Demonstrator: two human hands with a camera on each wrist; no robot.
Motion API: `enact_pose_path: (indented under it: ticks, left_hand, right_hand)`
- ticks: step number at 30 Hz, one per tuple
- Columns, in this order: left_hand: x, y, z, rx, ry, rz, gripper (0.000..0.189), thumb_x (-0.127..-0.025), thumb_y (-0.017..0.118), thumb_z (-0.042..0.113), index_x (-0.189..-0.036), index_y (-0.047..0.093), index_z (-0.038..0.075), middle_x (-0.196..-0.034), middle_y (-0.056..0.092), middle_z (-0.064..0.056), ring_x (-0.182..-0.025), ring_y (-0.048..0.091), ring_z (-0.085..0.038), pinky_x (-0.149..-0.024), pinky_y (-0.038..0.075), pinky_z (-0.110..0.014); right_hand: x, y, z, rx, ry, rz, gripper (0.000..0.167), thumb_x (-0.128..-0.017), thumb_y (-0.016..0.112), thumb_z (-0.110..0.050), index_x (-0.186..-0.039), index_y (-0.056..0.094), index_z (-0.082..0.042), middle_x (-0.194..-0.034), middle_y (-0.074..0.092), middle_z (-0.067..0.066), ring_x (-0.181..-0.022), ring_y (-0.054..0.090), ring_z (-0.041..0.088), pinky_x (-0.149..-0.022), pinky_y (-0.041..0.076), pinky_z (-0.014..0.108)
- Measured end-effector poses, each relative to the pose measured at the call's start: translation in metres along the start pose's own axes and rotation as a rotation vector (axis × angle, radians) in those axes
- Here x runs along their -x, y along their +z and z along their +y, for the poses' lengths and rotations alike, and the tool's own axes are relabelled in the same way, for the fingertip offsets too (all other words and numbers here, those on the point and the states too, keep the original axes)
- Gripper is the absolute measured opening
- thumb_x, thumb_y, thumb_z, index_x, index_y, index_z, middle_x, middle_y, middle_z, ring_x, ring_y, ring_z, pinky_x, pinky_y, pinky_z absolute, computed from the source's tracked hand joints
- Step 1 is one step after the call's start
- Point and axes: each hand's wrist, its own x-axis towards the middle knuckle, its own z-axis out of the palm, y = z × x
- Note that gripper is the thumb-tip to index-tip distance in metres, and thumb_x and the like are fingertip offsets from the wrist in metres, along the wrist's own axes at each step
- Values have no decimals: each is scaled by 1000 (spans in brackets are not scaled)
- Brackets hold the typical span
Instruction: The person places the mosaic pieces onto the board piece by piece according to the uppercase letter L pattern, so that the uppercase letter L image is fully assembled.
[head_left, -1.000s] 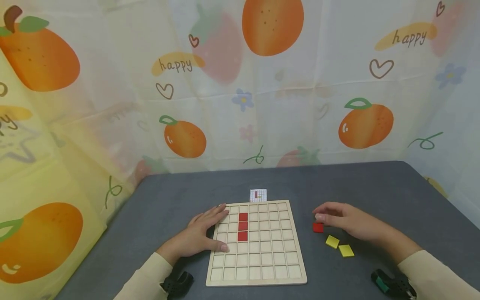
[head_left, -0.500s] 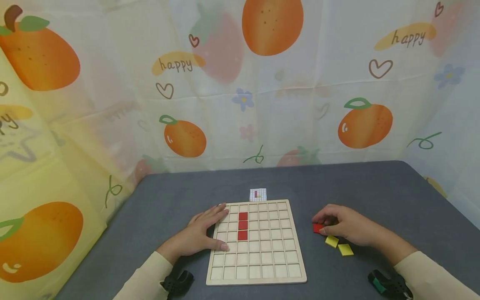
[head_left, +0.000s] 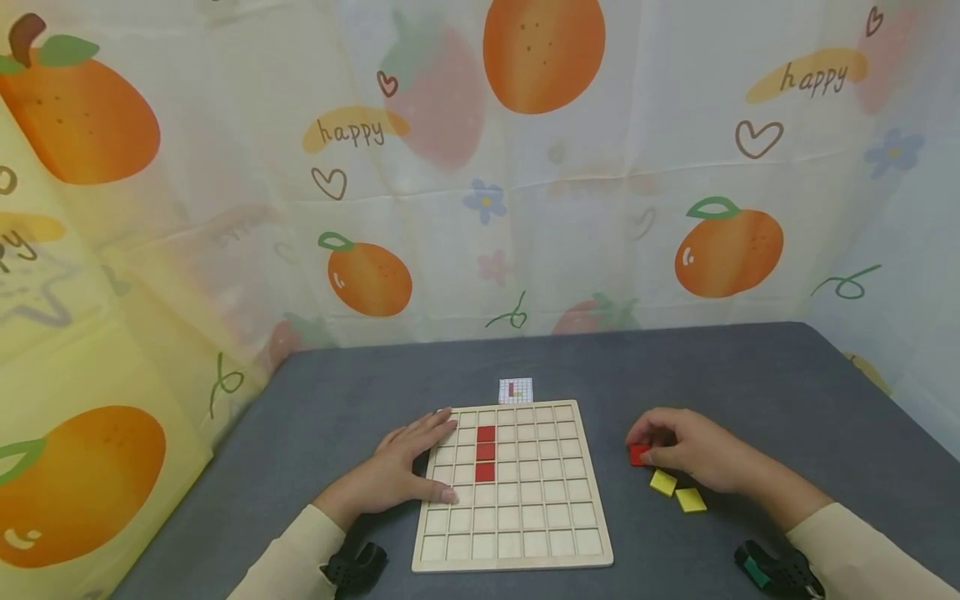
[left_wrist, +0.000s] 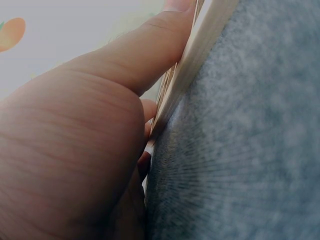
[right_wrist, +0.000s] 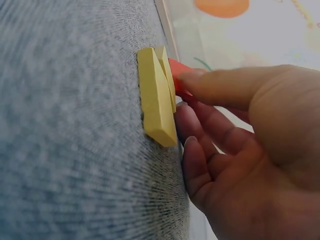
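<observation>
grip of the right hand (head_left: 696, 448) pinches a red square tile (head_left: 638, 456); the left hand (head_left: 394, 472), grip apart, rests on a pale wooden gridded board (head_left: 535, 492).

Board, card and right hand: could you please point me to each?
Board (head_left: 509, 495): head view, a bare square near its middle.
Card (head_left: 516, 391): head view, its printed face.
Right hand (head_left: 693, 446): head view, the back of it.

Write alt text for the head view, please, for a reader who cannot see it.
A person's right hand pinches a red tile near two yellow tiles on a gray table. The left hand rests on the left edge of a wooden grid board with three red tiles in a column.
</observation>
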Motion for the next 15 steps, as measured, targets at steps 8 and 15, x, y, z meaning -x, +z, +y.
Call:
enact_pose_path:
  ticks: [8,15]
  left_hand:
    - [0,-1,2,-1,-4,-2,108,-87,90,57,-171,39,15,-180,22,-3,-165,13,-33,-123,4,-71]
    - [1,-1,3,3,5,-2,108,-87,90,56,-171,39,13,-179,22,-5,-165,13,-35,-123,5,-71]
  right_hand:
    - [0,-2,1,-24,7,28,15,-103,71,2,-118,72,0,-109,73,6,-97,69,29,-78,59,35]
    - [0,-1,-2,-1,1,58,12,-104,73,-3,-115,73,-2,-105,72,5,-95,68,28,-76,58,35]
